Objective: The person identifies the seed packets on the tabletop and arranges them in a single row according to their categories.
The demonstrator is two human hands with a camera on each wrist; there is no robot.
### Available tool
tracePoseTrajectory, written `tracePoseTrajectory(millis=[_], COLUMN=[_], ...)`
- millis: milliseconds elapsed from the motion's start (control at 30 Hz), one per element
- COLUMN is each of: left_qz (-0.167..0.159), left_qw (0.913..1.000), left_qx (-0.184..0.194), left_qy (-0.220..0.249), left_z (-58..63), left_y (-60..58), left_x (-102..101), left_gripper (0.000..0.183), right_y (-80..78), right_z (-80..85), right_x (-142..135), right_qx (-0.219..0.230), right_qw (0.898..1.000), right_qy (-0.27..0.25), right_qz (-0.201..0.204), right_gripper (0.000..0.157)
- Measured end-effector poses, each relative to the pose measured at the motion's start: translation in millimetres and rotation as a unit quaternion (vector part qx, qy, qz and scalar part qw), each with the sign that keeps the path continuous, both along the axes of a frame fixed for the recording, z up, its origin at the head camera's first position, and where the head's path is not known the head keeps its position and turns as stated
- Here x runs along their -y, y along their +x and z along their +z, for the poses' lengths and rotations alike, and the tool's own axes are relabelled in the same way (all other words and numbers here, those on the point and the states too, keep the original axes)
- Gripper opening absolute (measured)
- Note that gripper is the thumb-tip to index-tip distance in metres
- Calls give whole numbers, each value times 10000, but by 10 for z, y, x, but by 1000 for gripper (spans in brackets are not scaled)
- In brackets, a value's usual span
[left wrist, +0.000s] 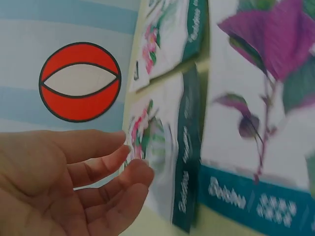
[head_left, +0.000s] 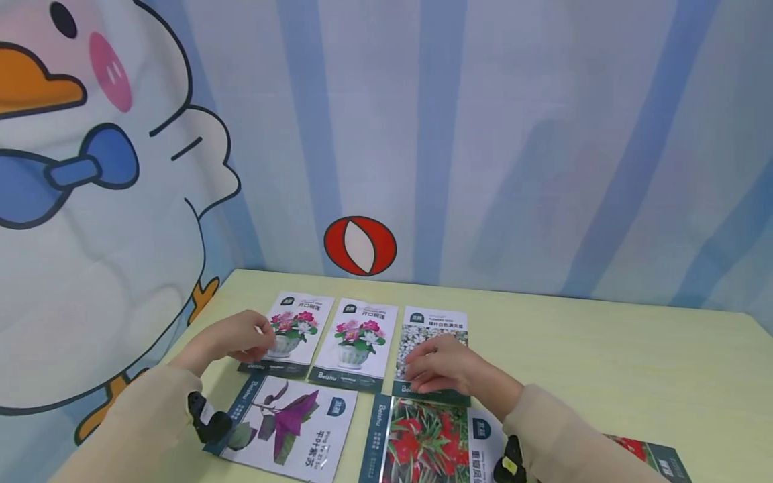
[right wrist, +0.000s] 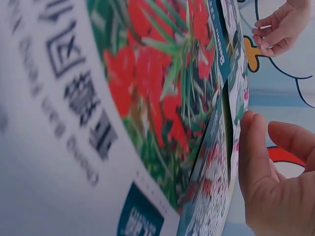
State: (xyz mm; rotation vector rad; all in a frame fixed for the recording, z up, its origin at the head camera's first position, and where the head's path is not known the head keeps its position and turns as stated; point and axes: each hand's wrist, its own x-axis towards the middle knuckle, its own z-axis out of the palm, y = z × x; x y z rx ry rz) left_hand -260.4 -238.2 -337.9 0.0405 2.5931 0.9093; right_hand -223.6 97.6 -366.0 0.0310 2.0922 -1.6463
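Several flower seed packets lie on the table. My left hand (head_left: 241,335) is over the left edge of a pink-flower packet (head_left: 298,329), its fingers loosely bent with nothing between them. A matching pink-flower packet (head_left: 353,342) lies beside it. Over the lower part of a white-flower packet (head_left: 431,320) is my right hand (head_left: 443,365), thumb and fingers apart and holding nothing; whether the fingertips touch the packet I cannot tell. Nearer to me lie a purple-leaf packet (head_left: 286,429), turned sideways, and a red-flower packet (right wrist: 162,98), partly hidden by the right wrist.
Another packet with red flowers (head_left: 655,456) shows at the lower right, partly behind the right sleeve. The pale yellow table (head_left: 574,355) ends at a striped blue curtain-like backdrop (head_left: 513,134) with a cartoon duck (head_left: 109,282) on the left.
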Motion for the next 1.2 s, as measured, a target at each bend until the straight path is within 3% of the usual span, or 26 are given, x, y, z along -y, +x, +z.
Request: tracePoseTrajectory(millis=[133, 433, 833, 1200], left_qz=[-72, 334, 647, 771], left_qw=[9996, 9982, 9942, 9919], left_qx=[189, 385, 853, 1007], left_qy=[-174, -308, -139, 0], left_z=[17, -15, -159, -202], left_y=[120, 362, 397, 399], left_x=[163, 408, 481, 427], left_gripper=[14, 18, 26, 22], right_y=[44, 100, 212, 262], right_z=[8, -34, -90, -92], right_x=[78, 256, 415, 531], right_qx=[215, 687, 957, 988], right_qw=[9994, 9962, 9911, 9907], right_qy=[-240, -519, -906, -928], right_qz=[141, 84, -209, -143], right_gripper=[26, 23, 22, 21])
